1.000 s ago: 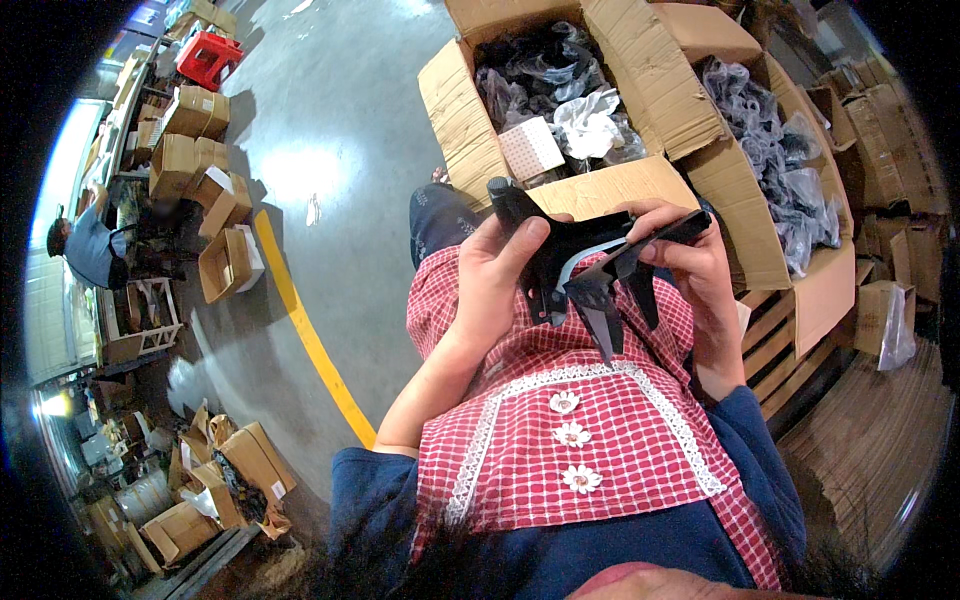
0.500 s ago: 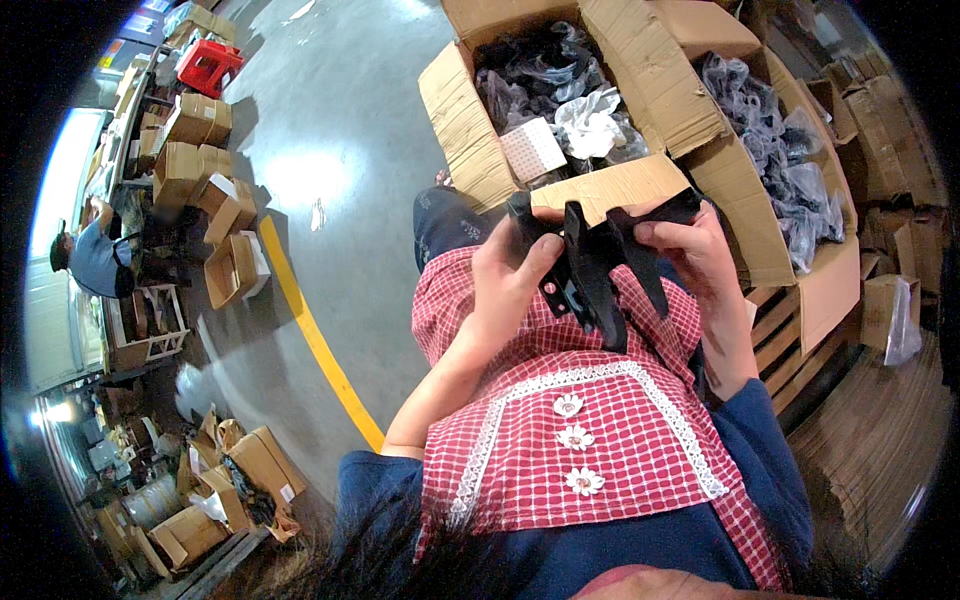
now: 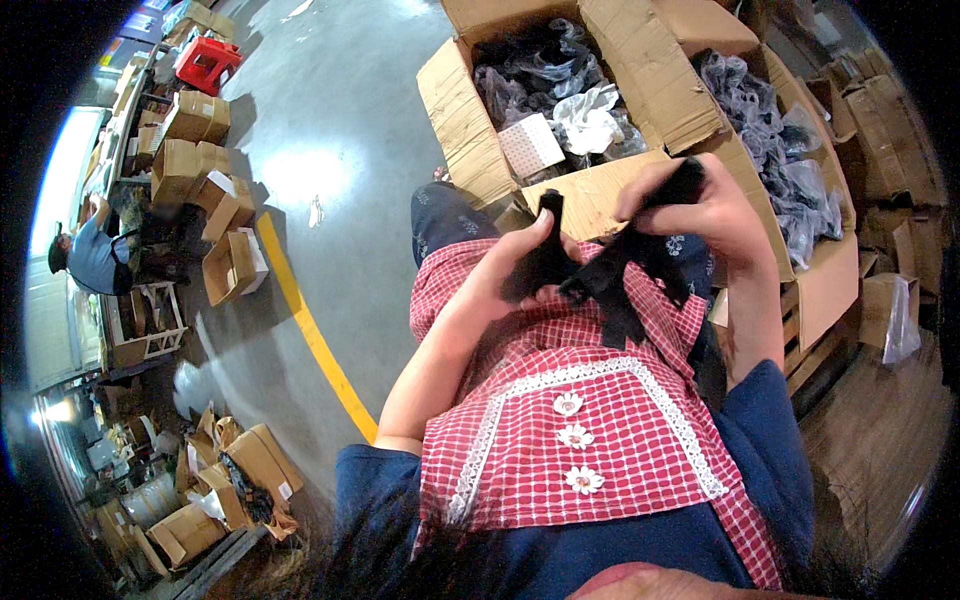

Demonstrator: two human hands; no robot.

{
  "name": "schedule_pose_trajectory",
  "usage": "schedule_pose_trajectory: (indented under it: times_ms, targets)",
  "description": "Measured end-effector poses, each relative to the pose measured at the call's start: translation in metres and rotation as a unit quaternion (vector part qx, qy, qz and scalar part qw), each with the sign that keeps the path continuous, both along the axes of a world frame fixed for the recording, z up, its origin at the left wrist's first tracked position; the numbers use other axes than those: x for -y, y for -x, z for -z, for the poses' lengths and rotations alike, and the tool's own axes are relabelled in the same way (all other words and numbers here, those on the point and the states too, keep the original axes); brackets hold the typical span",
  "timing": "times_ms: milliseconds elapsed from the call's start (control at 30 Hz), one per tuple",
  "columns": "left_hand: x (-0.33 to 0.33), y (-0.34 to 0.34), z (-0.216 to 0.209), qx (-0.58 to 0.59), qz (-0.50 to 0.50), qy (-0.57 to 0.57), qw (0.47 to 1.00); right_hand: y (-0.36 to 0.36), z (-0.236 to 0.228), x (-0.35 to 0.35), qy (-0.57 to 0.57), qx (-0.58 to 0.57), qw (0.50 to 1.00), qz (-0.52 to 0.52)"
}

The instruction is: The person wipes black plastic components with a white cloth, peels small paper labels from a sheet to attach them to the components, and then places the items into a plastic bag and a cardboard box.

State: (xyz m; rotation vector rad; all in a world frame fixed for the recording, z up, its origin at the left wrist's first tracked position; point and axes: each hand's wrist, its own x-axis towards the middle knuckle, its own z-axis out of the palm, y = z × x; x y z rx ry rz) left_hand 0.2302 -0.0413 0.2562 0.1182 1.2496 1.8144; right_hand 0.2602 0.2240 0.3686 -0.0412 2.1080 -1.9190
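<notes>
Dark, strap-like black pieces (image 3: 625,265) hang between my hands above my lap; motion smears them and I cannot make out their kind. My left hand (image 3: 520,265) is closed around one end, its thumb pressed along a black piece that sticks up. Higher and to the right, my right hand (image 3: 700,215) grips another part with bent fingers. Longer black ends dangle below, in front of the red checked apron (image 3: 560,430). Just beyond my hands stands an open cardboard box (image 3: 460,110) holding dark items in clear plastic bags (image 3: 560,65).
A second open box (image 3: 835,290) of bagged items (image 3: 770,140) stands to the right on a wooden pallet. In the near box lie a white bag (image 3: 590,118) and a dotted white box (image 3: 532,146). A yellow line (image 3: 315,340) crosses the floor. Far left, a person (image 3: 95,255) works among cartons (image 3: 198,118).
My right hand has risen and turned, with its fingers now curled over the black pieces. My left hand has turned slightly, and the black pieces have shifted and bunched together between the hands.
</notes>
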Motion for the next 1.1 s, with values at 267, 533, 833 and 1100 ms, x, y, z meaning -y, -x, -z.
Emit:
schedule_pose_trajectory:
  times_ms: [267, 533, 833, 1100]
  targets:
    - [-0.012, -0.008, 0.01, 0.178, 0.063, -0.126, 0.974, 0.027, 0.04, 0.028, -0.198, -0.183, 0.962, -0.047]
    - [-0.016, -0.006, 0.015, 0.179, -0.082, -0.118, 0.973, 0.014, 0.039, 0.012, 0.063, -0.058, 0.988, 0.126]
    - [-0.024, -0.006, 0.003, 0.008, -0.257, -0.133, 0.957, -0.002, 0.045, 0.01, 0.231, 0.065, 0.953, 0.183]
    - [-0.022, -0.006, 0.0, 0.008, -0.258, -0.153, 0.954, -0.018, 0.072, 0.037, 0.336, 0.166, 0.911, 0.173]
